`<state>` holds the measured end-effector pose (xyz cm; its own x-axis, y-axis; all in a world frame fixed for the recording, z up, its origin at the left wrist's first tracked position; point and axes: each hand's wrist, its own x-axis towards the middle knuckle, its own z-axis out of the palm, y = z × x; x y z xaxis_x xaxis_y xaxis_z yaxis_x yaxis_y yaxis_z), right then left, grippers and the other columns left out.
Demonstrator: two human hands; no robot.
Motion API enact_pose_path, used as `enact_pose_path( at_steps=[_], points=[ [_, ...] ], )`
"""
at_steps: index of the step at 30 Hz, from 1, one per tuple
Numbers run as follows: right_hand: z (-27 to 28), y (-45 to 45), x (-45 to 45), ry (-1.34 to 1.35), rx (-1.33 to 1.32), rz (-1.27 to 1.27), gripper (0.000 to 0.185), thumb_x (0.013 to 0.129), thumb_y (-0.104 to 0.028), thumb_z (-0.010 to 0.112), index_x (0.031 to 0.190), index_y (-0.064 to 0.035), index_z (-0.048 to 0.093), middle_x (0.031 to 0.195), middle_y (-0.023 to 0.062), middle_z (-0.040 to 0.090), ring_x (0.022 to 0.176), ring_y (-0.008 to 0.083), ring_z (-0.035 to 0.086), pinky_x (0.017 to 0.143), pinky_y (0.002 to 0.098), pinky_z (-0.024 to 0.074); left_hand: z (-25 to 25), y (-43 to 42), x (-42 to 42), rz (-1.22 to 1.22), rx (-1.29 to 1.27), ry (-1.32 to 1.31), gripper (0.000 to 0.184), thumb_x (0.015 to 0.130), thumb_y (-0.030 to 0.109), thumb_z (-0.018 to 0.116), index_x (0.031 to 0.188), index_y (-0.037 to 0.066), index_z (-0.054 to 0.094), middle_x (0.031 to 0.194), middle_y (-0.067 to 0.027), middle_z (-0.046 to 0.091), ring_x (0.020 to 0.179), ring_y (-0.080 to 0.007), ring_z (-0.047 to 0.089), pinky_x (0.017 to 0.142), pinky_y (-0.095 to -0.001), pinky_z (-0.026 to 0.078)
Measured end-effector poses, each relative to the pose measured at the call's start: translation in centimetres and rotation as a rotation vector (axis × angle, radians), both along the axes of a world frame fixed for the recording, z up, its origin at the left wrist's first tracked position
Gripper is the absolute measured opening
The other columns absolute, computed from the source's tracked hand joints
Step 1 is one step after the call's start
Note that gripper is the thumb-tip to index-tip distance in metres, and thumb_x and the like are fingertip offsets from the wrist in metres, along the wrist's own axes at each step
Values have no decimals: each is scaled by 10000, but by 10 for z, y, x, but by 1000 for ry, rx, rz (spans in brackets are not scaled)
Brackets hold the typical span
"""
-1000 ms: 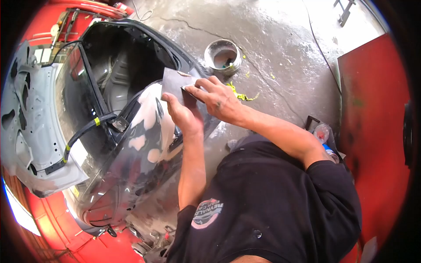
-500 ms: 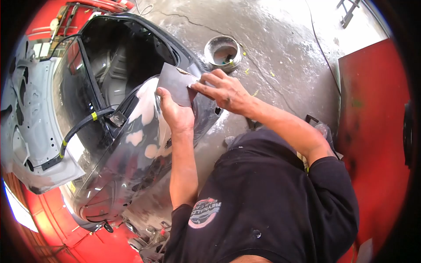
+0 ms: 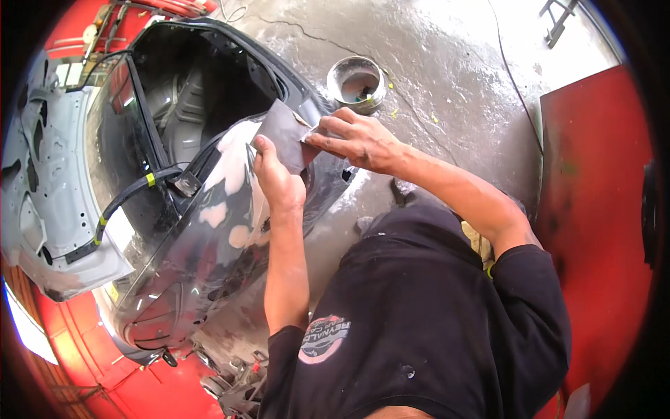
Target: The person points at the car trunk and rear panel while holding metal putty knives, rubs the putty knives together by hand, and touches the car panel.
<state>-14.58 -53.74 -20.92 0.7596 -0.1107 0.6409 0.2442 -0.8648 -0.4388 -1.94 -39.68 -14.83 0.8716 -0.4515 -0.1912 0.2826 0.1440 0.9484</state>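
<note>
A grey sheet of sandpaper (image 3: 281, 131) with a torn-looking upper edge is held up in front of the car. My left hand (image 3: 279, 176) grips its lower left side, thumb pressed on the facing surface. At its right edge, my right hand (image 3: 357, 142) pinches the sheet with bent fingers, and a small whitish bit shows at the fingertips. Behind the sheet lies the dark car body (image 3: 202, 258), marked with pale filler patches (image 3: 236, 157) on its side. Part of that panel is hidden by the sheet and my hands.
A round bucket (image 3: 356, 85) with murky contents stands on the wet concrete floor (image 3: 433, 63) beyond my right hand. A grey raised panel (image 3: 59, 188) is at the left of the car. At the right stands a large red panel (image 3: 593, 209). A cable (image 3: 513, 77) runs over the floor.
The sandpaper has tilted a little, its upper corner shifting right. Both hands keep hold of it, my left thumb still on its face. The view has shifted slightly.
</note>
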Motion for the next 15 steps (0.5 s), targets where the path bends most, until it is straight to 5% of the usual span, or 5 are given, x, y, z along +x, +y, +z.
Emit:
enact_pose_path(
  at_steps=[7, 10, 13, 15],
  points=[
    [2, -25, 4, 41, 32, -103, 533, 838, 20, 602, 1334, -168, 652, 1153, 119, 657, 998, 293, 619, 773, 397, 590, -14, 5, -13, -180, -24, 148, 451, 1089, 343, 516, 1258, -66, 602, 1198, -120, 672, 1099, -201, 646, 970, -359, 534],
    [-10, -62, 5, 81, 158, -232, 476, 864, 34, 574, 1316, -89, 662, 1156, 136, 670, 1046, 311, 645, 895, 411, 556, -24, 2, -37, -225, 76, 55, 434, 1083, 352, 534, 1234, -47, 614, 1245, -97, 640, 1161, -169, 580, 1053, -336, 442],
    [-6, -77, -17, 233, 532, -387, 487, 896, 5, 586, 1375, -84, 593, 1165, 192, 664, 1117, 354, 640, 937, 411, 541, -9, -4, -24, -218, -46, 115, 441, 1086, 362, 528, 1231, -46, 614, 1253, -92, 622, 1127, -162, 574, 1030, -324, 439],
    [-20, -56, -14, 183, 556, -323, 474, 906, -13, 593, 1376, -73, 577, 1168, 200, 659, 1119, 354, 639, 946, 412, 539, -24, -4, -17, -201, 4, 39, 460, 1091, 359, 515, 1268, -57, 601, 1251, -92, 624, 1125, -157, 572, 1024, -327, 435]
  ],
)
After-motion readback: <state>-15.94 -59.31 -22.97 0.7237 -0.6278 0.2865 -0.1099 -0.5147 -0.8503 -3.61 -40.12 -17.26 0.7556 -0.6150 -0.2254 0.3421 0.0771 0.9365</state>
